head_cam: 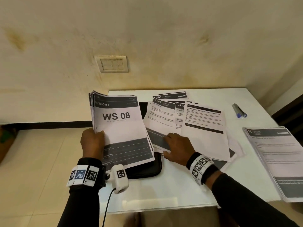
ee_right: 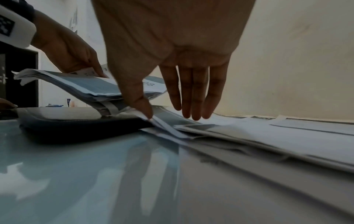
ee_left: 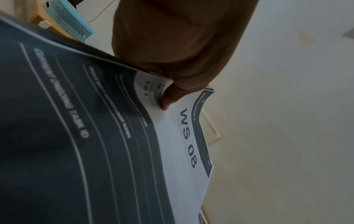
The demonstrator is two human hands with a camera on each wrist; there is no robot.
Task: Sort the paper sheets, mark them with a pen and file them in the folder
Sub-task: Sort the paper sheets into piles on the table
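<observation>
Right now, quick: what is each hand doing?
Left hand: grips the WS 08 stack of sheets, thumb on top.
Right hand: open, straight fingers on the loose sheets on the table.

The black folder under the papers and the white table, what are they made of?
The folder looks like soft leather or fake leather: matte black, padded rounded corner, a stitched-looking edge; which one I cannot tell. The table seems to have a glossy white top, maybe glass or lacquer, since the right wrist view shows the right hand mirrored in it.
</observation>
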